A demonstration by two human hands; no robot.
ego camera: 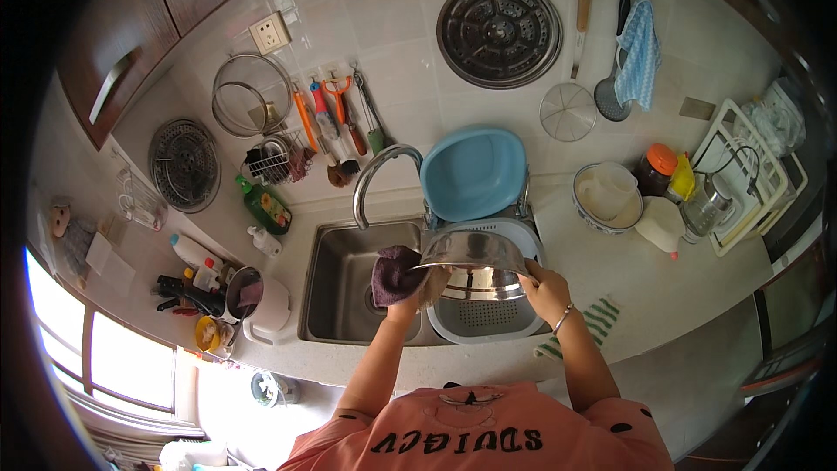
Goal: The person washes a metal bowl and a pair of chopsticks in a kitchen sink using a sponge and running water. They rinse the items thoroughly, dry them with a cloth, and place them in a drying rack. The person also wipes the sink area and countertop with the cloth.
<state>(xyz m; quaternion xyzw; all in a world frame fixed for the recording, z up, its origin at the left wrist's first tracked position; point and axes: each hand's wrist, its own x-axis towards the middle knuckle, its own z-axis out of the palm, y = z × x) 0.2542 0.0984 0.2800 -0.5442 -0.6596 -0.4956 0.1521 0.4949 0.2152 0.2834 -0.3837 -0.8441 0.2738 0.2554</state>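
A shiny metal bowl point(474, 248) is tilted on its side above the right half of the double sink. My right hand point(548, 290) grips its rim on the right. At the bowl's left edge, my left hand point(404, 307) holds a purple cloth point(396, 275) against the rim; the cloth covers most of the fingers. A patch of tan cloth point(433, 286) shows beside it. Below the bowl sits a pale grey perforated basket point(485, 315) in the right basin. The left basin of the steel sink point(340, 268) lies under the purple cloth, and its drain is partly hidden.
A curved faucet point(386, 167) rises behind the sink, beside an upright blue plastic basin point(476, 173). A striped green and white cloth point(595, 324) lies right of the sink. Farther right stand a patterned bowl point(582, 212) and a glass kettle point(706, 206). At left is a white pitcher point(274, 304).
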